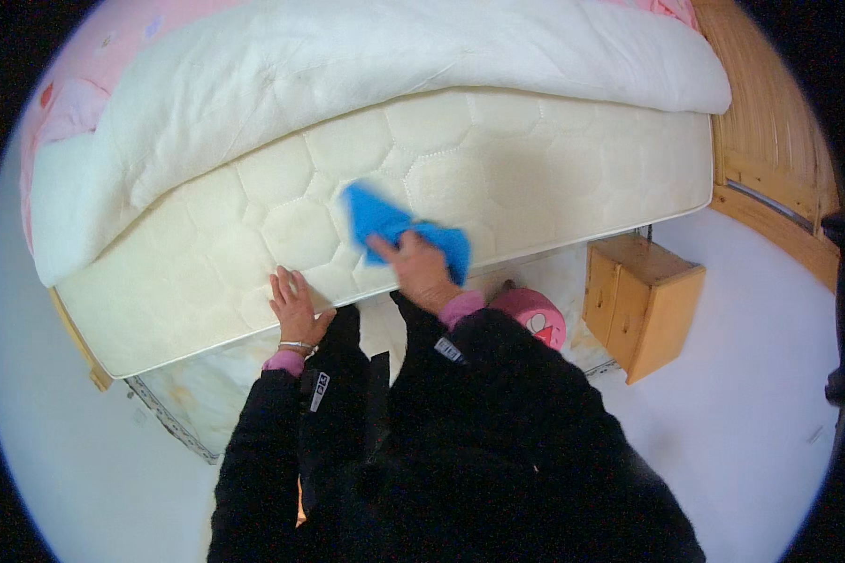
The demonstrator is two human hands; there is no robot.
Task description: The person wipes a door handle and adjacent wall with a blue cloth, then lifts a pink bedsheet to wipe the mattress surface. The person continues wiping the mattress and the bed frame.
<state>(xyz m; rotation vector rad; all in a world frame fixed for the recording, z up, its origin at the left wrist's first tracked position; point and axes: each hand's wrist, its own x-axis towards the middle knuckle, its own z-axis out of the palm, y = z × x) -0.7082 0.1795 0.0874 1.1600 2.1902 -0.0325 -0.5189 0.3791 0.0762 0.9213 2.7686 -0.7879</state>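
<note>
A cream quilted mattress lies across the view before me, its near side uncovered. My right hand is shut on a bright blue cloth over the mattress near its front edge; hand and cloth are slightly blurred. To the left, my left hand rests on the mattress edge with its fingers apart and nothing in them. A thick white quilt or pad is folded back over the far part of the mattress.
A wooden nightstand stands at the right, beside a round pink stool or container partly hidden by my sleeve. A wooden bed end panel rises at the right. Pink patterned bedding lies at the far left, and marble-look floor tiles show below the mattress.
</note>
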